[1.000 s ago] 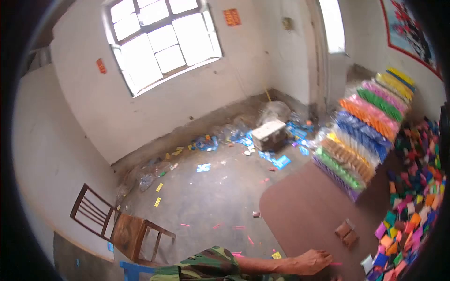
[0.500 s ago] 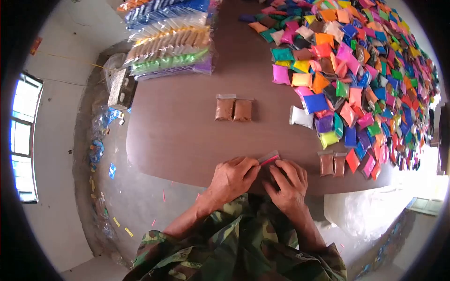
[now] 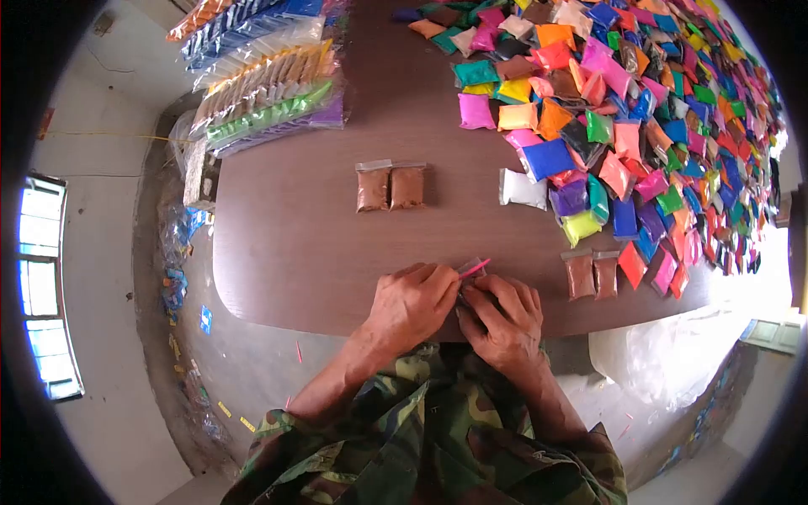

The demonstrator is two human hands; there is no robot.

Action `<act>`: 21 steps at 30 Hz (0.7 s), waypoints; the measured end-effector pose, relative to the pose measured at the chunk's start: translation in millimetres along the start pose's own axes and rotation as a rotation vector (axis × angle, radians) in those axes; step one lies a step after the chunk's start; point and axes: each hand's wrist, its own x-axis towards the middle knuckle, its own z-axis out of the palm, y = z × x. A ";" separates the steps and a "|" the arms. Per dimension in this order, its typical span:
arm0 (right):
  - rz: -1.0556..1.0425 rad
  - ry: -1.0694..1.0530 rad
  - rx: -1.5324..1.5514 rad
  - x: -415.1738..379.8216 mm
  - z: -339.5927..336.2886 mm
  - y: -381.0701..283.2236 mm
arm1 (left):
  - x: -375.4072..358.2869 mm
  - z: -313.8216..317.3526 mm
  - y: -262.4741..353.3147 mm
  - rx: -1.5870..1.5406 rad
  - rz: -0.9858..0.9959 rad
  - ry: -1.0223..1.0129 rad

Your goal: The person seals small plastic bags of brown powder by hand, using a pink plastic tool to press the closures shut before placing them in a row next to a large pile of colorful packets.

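Near the front edge of the brown table (image 3: pixel 295 244), my left hand (image 3: pixel 414 305) pinches a small clear bag with a pink strip (image 3: pixel 475 268) at its top. My right hand (image 3: pixel 503 318) closes on the same bag from the right, its fingers bent. Most of the bag is hidden between the hands. Beyond them two brown-filled bags (image 3: pixel 390 187) lie side by side. Two more brown packets (image 3: pixel 592 275) rest to the right of my right hand.
A large heap of colourful packets (image 3: pixel 623 126) covers the table's right side. Stacked long bags (image 3: pixel 269 84) lie at the back left. A white packet (image 3: pixel 523 188) sits at the heap's edge. Clear plastic (image 3: pixel 665 353) hangs beyond the front right edge.
The view has shifted a little. My right hand has moved in closer to my left, its fingers now on the bag, and the pink strip is tilted up more.
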 end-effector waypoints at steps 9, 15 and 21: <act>0.025 -0.007 0.028 -0.8 -2.3 -0.9 | 13.5 -4.2 -4.6 0.049 0.002 0.037; 0.039 -0.002 0.068 -1.9 -3.6 -0.7 | -13.1 -8.4 -9.1 0.095 -0.061 0.070; 0.024 0.045 0.087 -4.2 -1.1 3.6 | -23.1 -10.9 6.2 -0.052 -0.087 -0.008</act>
